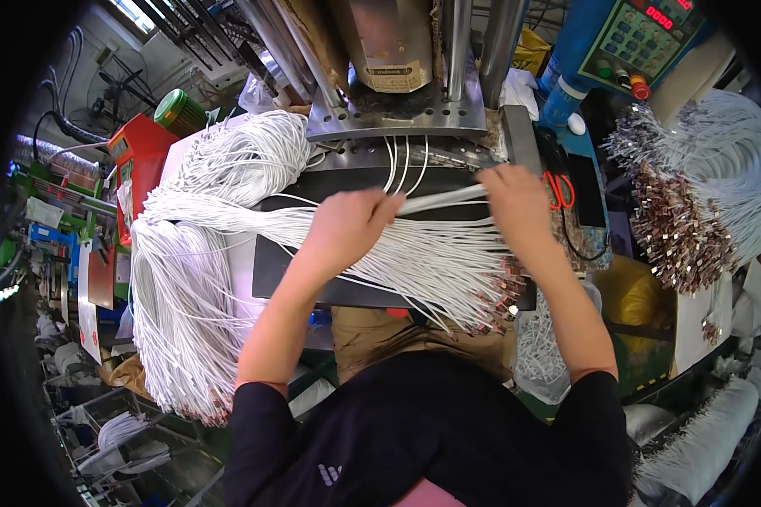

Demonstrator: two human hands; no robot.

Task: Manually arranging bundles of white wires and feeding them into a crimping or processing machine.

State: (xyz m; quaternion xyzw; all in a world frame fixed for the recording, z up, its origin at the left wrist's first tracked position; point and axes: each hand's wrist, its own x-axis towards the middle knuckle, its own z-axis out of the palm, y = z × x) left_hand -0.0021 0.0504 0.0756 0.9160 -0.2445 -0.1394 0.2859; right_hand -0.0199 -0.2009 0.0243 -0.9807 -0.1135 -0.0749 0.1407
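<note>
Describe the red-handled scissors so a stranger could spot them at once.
Start at the grey metal press at the top centre, then drop to the dark work surface below it. Just beyond the right hand, the scissors lie beside a black flat device. Their red loops stand out against the white cables.

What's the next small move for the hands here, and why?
Probably feed the cables forward toward the fixture. The left hand and right hand pinch a few white cables stretched between them, just in front of the metal fixture, where three cables already sit in its slots. The big bundle lies beneath on the dark mat, apart from the picked ones.
</note>
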